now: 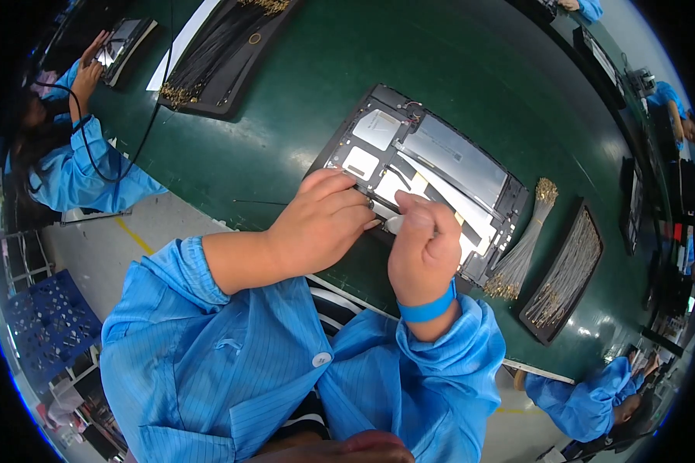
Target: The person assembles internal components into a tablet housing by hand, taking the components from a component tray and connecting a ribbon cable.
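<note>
My left hand (pixel 320 224) presses flat on near edge of opened tablet chassis (pixel 421 181), steadying it. My right hand (pixel 423 248) grips white tool (pixel 394 224), tip between hands. Cable bundle (pixel 521 251) just right of right hand, within reach.

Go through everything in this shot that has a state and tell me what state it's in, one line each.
Opened tablet: back cover off, internals exposed, lying flat on the green table.
Left hand: fingers curled, pressing on the tablet's near edge.
Right hand: closed around a small white tool, tip at the tablet.
Loose cable bundle: lying beside the tablet, fanned out.
Right tray: filled with cables.
Far tray: filled with cables.
</note>
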Demonstrator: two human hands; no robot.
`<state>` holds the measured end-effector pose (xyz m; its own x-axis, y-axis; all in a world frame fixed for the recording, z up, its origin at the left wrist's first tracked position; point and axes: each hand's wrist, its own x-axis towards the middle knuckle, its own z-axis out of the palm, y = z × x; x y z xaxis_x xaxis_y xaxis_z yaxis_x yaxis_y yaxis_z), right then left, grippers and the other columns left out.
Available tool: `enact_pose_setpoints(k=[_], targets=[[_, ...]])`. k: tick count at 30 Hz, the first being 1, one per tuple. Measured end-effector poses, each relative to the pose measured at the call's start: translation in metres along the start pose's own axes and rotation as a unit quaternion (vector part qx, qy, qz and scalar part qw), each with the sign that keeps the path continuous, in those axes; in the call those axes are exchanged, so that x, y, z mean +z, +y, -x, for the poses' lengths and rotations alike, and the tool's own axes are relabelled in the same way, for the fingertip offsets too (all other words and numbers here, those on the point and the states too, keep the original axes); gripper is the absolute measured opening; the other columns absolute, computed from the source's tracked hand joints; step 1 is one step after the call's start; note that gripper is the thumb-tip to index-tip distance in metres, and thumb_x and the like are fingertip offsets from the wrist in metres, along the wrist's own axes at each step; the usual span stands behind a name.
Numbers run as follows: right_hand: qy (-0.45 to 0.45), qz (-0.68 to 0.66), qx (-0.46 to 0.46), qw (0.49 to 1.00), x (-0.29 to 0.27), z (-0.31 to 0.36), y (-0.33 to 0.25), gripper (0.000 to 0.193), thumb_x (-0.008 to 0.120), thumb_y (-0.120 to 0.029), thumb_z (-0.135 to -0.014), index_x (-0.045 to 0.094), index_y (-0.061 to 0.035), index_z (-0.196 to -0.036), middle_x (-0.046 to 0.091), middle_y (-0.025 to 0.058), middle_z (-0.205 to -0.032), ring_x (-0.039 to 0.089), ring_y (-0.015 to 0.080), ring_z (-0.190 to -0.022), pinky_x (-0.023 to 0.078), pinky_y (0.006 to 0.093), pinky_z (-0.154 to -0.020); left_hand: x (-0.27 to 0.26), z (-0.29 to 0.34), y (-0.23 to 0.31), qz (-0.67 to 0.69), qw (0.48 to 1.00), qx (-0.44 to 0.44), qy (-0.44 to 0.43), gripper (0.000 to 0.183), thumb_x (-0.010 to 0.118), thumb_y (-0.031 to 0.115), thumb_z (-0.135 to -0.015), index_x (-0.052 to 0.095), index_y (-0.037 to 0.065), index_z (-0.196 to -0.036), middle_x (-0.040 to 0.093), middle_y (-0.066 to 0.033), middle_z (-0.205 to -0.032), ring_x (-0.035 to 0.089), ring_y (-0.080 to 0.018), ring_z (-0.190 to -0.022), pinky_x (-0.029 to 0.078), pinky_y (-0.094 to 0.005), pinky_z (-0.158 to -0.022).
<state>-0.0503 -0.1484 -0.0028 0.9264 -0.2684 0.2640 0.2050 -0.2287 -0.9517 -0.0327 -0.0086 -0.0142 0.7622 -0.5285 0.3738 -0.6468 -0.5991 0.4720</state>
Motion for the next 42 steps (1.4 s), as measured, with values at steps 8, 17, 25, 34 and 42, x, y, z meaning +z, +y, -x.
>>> enact_pose_setpoints(k=[8, 17, 25, 34, 42], targets=[[-0.166, 0.164, -0.159, 0.959, 0.009, -0.008, -0.010, 0.014, 0.052, -0.016, -0.075, 0.055, -0.0035, -0.071, 0.056, 0.0116, -0.069, 0.053, 0.0303, -0.062, 0.043, 0.0378, -0.054, -0.006, 0.003, -0.001, -0.013, 0.999, 0.029, -0.009, 0.016, 0.057, 0.010, -0.066, 0.056, 0.007, -0.081, 0.053, -0.0056, -0.085, 0.045, -0.0241, -0.091, 0.029, -0.0390, -0.087], [0.013, -0.109, 0.228, 0.967, -0.003, -0.026, -0.003, 0.043, 0.033, -0.037, -0.086, 0.038, 0.0040, -0.096, 0.055, 0.0128, -0.072, 0.051, 0.0159, -0.049, 0.042, 0.0232, -0.044, -0.035, 0.031, 0.019, 0.334, 0.834, -0.422, -0.120, 0.030, 0.047, 0.031, -0.080, 0.053, 0.002, -0.079, 0.050, -0.0081, -0.068, 0.050, -0.0218, -0.065, 0.043, -0.0324, -0.061], [0.006, -0.108, 0.204, 0.973, -0.002, -0.026, 0.001, 0.042, 0.033, -0.037, -0.086, 0.038, 0.0026, -0.097, 0.053, 0.0124, -0.074, 0.052, 0.0151, -0.053, 0.042, 0.0228, -0.043, -0.015, 0.015, -0.002, 0.501, 0.575, -0.635, 0.122, 0.034, 0.049, 0.038, -0.079, 0.045, 0.005, -0.081, 0.046, -0.0034, -0.072, 0.047, -0.0109, -0.057, 0.045, -0.0247, -0.051], [0.009, -0.097, 0.219, 0.971, 0.003, -0.020, -0.007, 0.042, 0.033, -0.036, -0.086, 0.034, 0.0027, -0.101, 0.052, 0.0144, -0.075, 0.050, 0.0159, -0.051, 0.041, 0.0240, -0.045, -0.022, 0.016, -0.020, 0.451, 0.640, -0.594, 0.187, 0.025, 0.050, 0.021, -0.078, 0.049, 0.000, -0.093, 0.048, -0.0023, -0.075, 0.044, -0.0089, -0.060, 0.041, -0.0215, -0.051], [-0.011, -0.107, 0.230, 0.967, -0.002, -0.022, -0.004, 0.042, 0.033, -0.036, -0.086, 0.034, 0.0030, -0.102, 0.053, 0.0150, -0.078, 0.052, 0.0166, -0.057, 0.042, 0.0244, -0.046, -0.045, 0.023, 0.001, 0.393, 0.740, -0.546, 0.002, 0.026, 0.045, 0.021, -0.079, 0.055, 0.001, -0.094, 0.049, -0.0032, -0.065, 0.045, -0.0097, -0.060, 0.039, -0.0231, -0.054]])
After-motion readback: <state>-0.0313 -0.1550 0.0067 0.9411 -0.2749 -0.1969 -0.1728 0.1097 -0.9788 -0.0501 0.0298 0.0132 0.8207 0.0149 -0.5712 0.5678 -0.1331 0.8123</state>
